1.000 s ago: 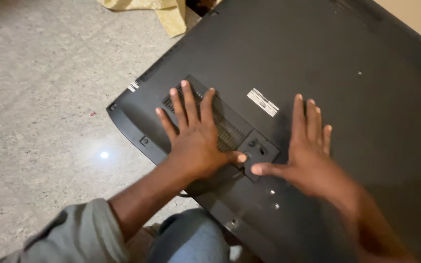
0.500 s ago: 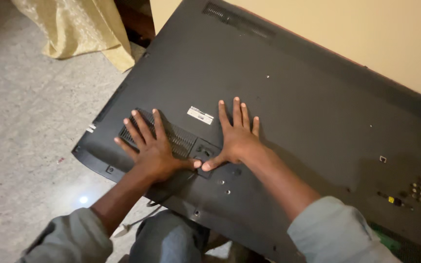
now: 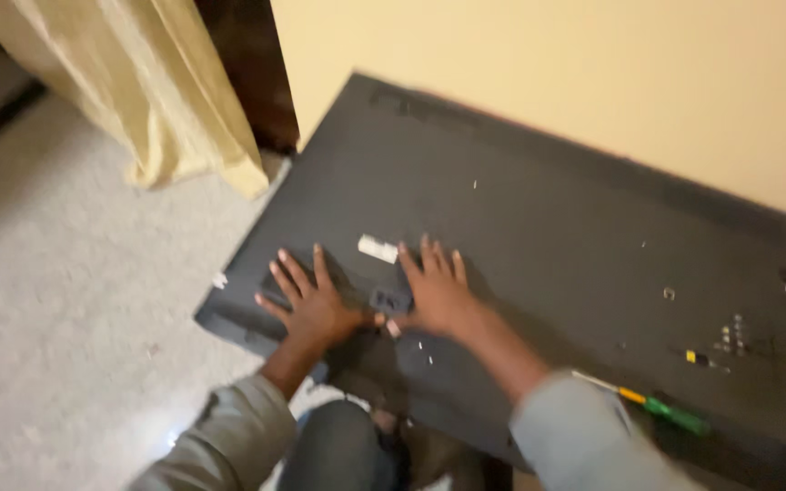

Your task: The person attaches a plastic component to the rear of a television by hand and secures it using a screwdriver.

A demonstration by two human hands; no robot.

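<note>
1. Pale wall point(image 3: 548, 82) and speckled floor point(image 3: 65, 345) frame a television point(image 3: 548, 245) lying back-up.
2. Left hand point(image 3: 313, 306) and right hand point(image 3: 436, 293) press flat, fingers spread, holding nothing, near its front-left edge.
3. Screwdriver point(image 3: 661, 411) (front-right edge) could roll off if the set tips.

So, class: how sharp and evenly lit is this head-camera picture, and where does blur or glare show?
Head view: motion blur softens everything, most of all the grey right sleeve; both hands, left and right, lie flat on the large black plastic panel; warm dim light; a small glare spot on the speckled floor.
</note>
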